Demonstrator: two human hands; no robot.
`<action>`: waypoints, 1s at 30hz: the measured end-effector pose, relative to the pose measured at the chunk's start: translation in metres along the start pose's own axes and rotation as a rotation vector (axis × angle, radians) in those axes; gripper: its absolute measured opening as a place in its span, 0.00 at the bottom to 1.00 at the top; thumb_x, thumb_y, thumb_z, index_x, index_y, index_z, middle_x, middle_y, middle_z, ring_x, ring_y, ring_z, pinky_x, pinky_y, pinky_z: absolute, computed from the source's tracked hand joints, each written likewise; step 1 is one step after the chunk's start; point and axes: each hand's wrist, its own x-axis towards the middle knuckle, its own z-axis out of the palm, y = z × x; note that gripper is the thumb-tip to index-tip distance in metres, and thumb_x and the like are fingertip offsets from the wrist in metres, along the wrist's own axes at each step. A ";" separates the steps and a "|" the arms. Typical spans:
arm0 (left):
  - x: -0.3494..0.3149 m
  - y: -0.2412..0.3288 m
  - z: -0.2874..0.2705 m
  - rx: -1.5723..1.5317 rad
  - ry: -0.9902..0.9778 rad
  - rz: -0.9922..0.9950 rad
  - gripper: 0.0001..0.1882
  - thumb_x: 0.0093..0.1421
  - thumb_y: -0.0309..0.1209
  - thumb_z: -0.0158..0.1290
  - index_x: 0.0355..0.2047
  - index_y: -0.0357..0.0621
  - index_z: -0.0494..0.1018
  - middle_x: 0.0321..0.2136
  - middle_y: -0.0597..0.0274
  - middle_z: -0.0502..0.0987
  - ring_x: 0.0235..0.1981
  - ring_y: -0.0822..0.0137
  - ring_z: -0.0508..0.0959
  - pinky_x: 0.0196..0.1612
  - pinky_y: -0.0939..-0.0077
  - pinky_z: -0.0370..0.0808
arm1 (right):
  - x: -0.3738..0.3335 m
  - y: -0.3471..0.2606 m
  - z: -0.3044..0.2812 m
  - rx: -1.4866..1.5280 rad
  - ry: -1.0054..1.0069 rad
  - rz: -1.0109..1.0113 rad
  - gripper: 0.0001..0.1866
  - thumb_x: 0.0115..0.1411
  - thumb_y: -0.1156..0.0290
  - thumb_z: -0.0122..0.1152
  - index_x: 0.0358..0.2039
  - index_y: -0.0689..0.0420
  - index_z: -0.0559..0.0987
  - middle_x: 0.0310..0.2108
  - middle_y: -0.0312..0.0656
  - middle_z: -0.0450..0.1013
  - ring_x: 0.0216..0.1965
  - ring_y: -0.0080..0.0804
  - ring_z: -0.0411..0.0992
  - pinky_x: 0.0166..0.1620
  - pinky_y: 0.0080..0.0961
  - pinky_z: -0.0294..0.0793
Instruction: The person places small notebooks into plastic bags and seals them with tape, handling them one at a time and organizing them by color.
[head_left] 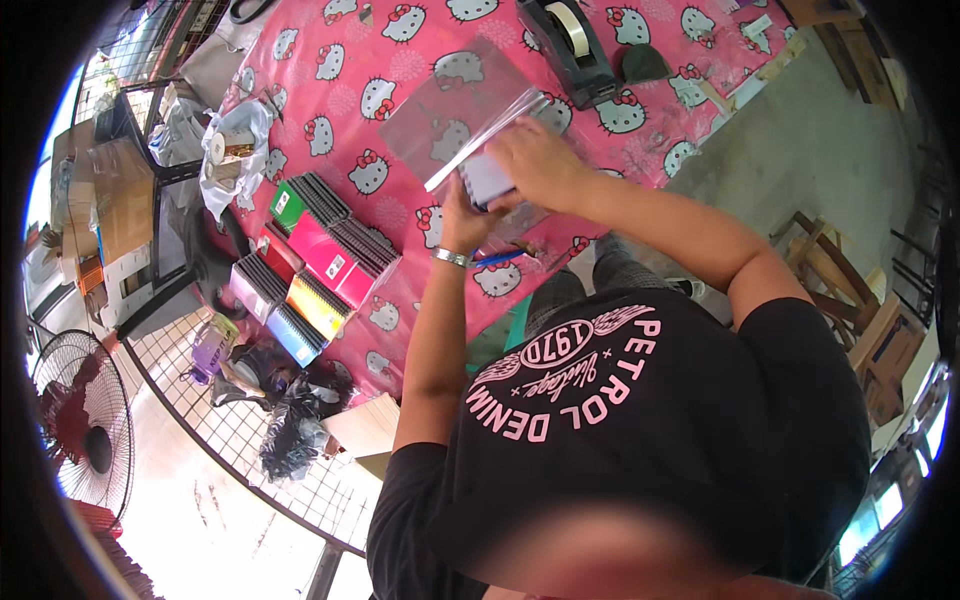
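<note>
A small pale-lilac spiral notebook (486, 178) lies between my hands over the table. My left hand (462, 222), with a metal band at its wrist, is closed on the notebook's near left edge; its fingers are partly hidden beneath. Over the notebook's right side reaches my right hand (540, 165), its fingers bent and closed on the edge of clear plastic film (440, 100). The film spreads flat beyond the notebook, with a shiny folded strip across it. A blue thin object (502, 257), perhaps a pen, rests by the table's near edge.
Stacks of coloured spiral notebooks (325, 245) stand at left on the pink patterned tablecloth (370, 172). A black tape dispenser (572, 50) is at the far side, beside a dark round object (643, 64). A white plastic bag (237, 150) sits far left. A fan (85, 440) stands left.
</note>
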 end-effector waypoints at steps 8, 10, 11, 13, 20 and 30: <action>0.037 0.007 -0.043 -0.364 0.016 -0.302 0.38 0.51 0.26 0.59 0.58 0.37 0.51 0.47 0.56 0.68 0.48 0.64 0.69 0.52 0.70 0.67 | 0.038 0.020 0.040 0.748 -0.230 1.147 0.50 0.48 0.27 0.46 0.41 0.72 0.74 0.40 0.58 0.73 0.41 0.48 0.74 0.41 0.39 0.72; 0.039 -0.024 -0.040 -0.231 0.112 -0.265 0.44 0.50 0.29 0.61 0.61 0.35 0.47 0.46 0.54 0.68 0.46 0.63 0.70 0.48 0.71 0.70 | 0.039 0.021 0.058 0.789 -0.225 1.241 0.50 0.48 0.27 0.47 0.41 0.72 0.74 0.41 0.58 0.73 0.41 0.49 0.74 0.42 0.37 0.73; 0.040 -0.019 -0.030 -0.098 0.134 -0.224 0.47 0.51 0.32 0.61 0.63 0.33 0.43 0.48 0.51 0.67 0.48 0.63 0.70 0.49 0.70 0.70 | 0.032 0.031 0.066 0.798 -0.203 1.267 0.49 0.49 0.28 0.47 0.42 0.72 0.73 0.41 0.58 0.73 0.42 0.48 0.74 0.43 0.38 0.72; 0.039 -0.027 -0.025 -0.069 0.123 -0.161 0.46 0.51 0.33 0.61 0.62 0.32 0.45 0.51 0.49 0.66 0.49 0.63 0.69 0.49 0.71 0.70 | 0.028 0.038 0.075 0.824 -0.175 1.285 0.49 0.50 0.30 0.49 0.45 0.73 0.72 0.42 0.58 0.73 0.44 0.47 0.73 0.44 0.38 0.70; 0.021 -0.059 -0.023 0.565 -0.019 -0.191 0.49 0.52 0.66 0.42 0.65 0.48 0.45 0.67 0.55 0.36 0.66 0.50 0.25 0.61 0.49 0.19 | 0.047 0.034 0.060 0.617 -0.359 1.175 0.49 0.49 0.28 0.45 0.43 0.71 0.74 0.42 0.57 0.73 0.43 0.47 0.73 0.44 0.38 0.71; 0.017 -0.095 -0.032 0.400 0.044 -0.060 0.46 0.53 0.64 0.44 0.65 0.52 0.46 0.67 0.61 0.34 0.66 0.52 0.23 0.57 0.39 0.17 | 0.056 0.041 0.032 0.578 -0.438 0.971 0.53 0.48 0.23 0.37 0.40 0.70 0.76 0.43 0.56 0.73 0.43 0.42 0.73 0.46 0.39 0.69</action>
